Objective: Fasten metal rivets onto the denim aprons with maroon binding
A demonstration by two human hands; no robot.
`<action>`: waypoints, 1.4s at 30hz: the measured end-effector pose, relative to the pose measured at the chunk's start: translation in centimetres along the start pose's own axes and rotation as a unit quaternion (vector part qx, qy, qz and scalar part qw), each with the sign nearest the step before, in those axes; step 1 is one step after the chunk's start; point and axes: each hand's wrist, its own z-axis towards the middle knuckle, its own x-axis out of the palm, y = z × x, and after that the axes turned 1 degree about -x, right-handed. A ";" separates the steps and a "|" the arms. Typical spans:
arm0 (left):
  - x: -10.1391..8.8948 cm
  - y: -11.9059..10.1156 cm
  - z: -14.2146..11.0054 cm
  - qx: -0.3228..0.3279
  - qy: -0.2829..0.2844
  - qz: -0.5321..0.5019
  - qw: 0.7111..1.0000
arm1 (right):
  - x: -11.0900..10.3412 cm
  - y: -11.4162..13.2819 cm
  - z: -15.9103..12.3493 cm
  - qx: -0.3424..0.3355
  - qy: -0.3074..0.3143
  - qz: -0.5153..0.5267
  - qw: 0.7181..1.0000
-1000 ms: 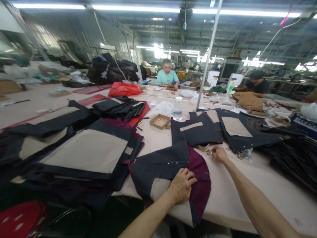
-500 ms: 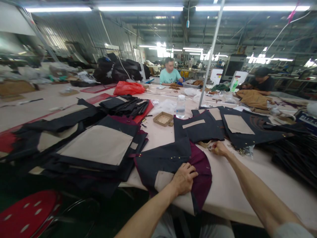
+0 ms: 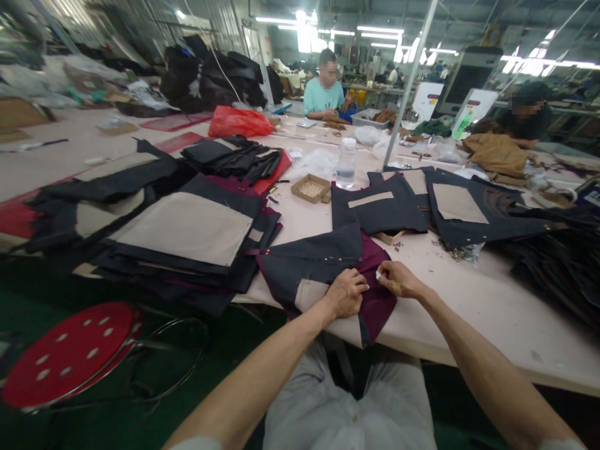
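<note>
A dark grey fabric piece (image 3: 304,253) with maroon lining (image 3: 377,303) and a beige patch lies at the table's front edge, partly hanging over. My left hand (image 3: 347,292) rests on it with fingers curled onto the cloth where grey meets maroon. Just right of it, my right hand (image 3: 398,279) is closed in a pinch over the maroon lining. A small whitish spot shows at its fingertips; I cannot make out what it is. Small metal studs show along the grey cloth. Behind the right hand, a cardboard box (image 3: 390,238) pokes out from under another grey piece (image 3: 379,203).
A stack of grey pieces with beige patches (image 3: 182,228) lies left, more dark pieces (image 3: 544,269) right. An open box of small metal bits (image 3: 310,188), a clear bottle (image 3: 345,164) and loose hardware (image 3: 457,252) stand around. A red stool (image 3: 70,356) is lower left. Two people sit across.
My right hand has come from the half-covered box and loose metal parts back to the maroon lining beside my left hand. The view has tilted down.
</note>
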 end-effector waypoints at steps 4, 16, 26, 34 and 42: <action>0.1 0.0 0.0 -0.007 0.003 -0.004 1.000 | 1.8 1.2 -1.1 -0.021 0.021 -0.026 0.999; 0.5 0.3 0.0 0.004 -0.018 0.008 1.000 | 1.7 1.5 -1.1 0.000 0.043 0.023 0.999; 1.0 0.6 -0.1 0.007 -0.037 0.012 0.999 | 1.6 0.3 1.6 0.161 0.049 0.107 0.980; 1.0 0.7 0.0 0.004 -0.042 0.008 0.999 | 0.1 0.3 3.1 0.209 0.134 0.162 0.955; 1.3 1.2 0.2 -0.008 -0.061 -0.003 0.998 | 0.5 1.0 5.4 0.246 0.161 0.059 0.954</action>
